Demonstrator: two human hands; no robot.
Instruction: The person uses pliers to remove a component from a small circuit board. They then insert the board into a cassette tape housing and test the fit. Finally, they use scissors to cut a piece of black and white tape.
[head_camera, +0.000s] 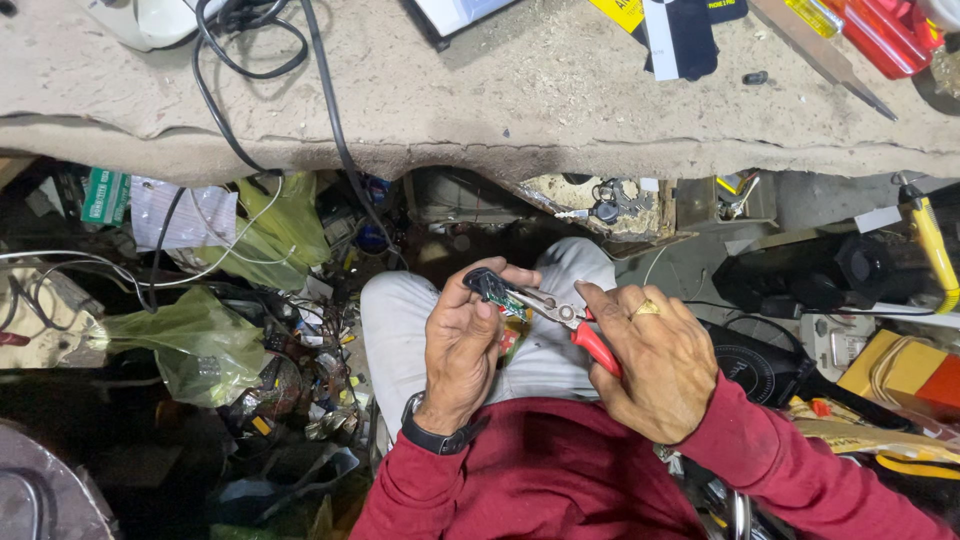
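Part: small black piece (489, 284) with green circuit board, pinched in left hand (462, 345).
Pliers (572, 322): red-handled, right hand (655, 362) closed round them, tips at the board.
Around: black cables (322, 95) across workbench (520, 100) edge.

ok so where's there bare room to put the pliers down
Bare bench top between the black cables and the dark card. Crowded: floor left of the knee, with green bags, and the gear by the right hand.
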